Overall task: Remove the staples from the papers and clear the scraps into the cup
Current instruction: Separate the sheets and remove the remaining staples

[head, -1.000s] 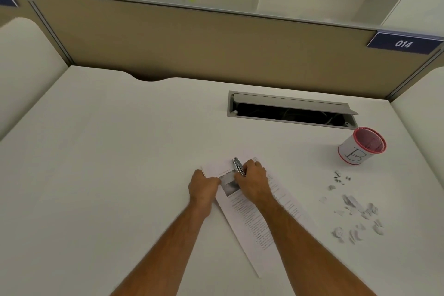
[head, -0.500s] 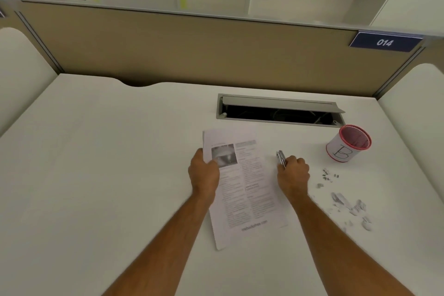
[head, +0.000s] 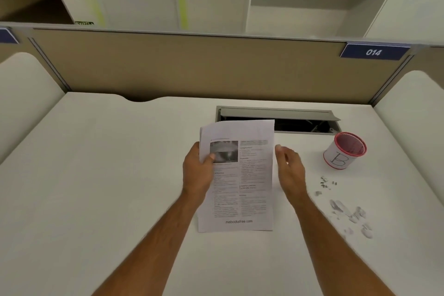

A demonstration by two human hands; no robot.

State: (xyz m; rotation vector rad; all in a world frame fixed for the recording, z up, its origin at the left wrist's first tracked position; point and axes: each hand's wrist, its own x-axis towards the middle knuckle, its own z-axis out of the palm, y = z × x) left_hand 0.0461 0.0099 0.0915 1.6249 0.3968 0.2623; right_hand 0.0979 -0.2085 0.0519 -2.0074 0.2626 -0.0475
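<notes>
**Two hands on the papers, scraps waiting at the right**

Two hands frame the papers (head: 236, 175), which are lifted off the desk (head: 96, 175) and tipped toward the camera, printed side up. Left hand (head: 198, 170) pinches the left edge, thumb over the grey photo, fingers behind: a grip that holds the sheets up for a look, probably a check on whether any staple is left in them. Right hand (head: 289, 168) sits just beside the right edge, fingers loosely curled and blurred; whether it touches the paper or holds anything, I cannot tell. No staple shows on the sheets from here.

Off to the right, staples (head: 325, 182) lie in a small dark cluster on the desk, with torn white scraps (head: 348, 216) scattered nearer the camera. The cup (head: 344, 150), red-rimmed and marked B, stands upright just beyond them, close enough for a short sweep in. Clearing has clearly not started, so that pile is the job ahead, and tiny bits will scatter if brushed carelessly.
</notes>
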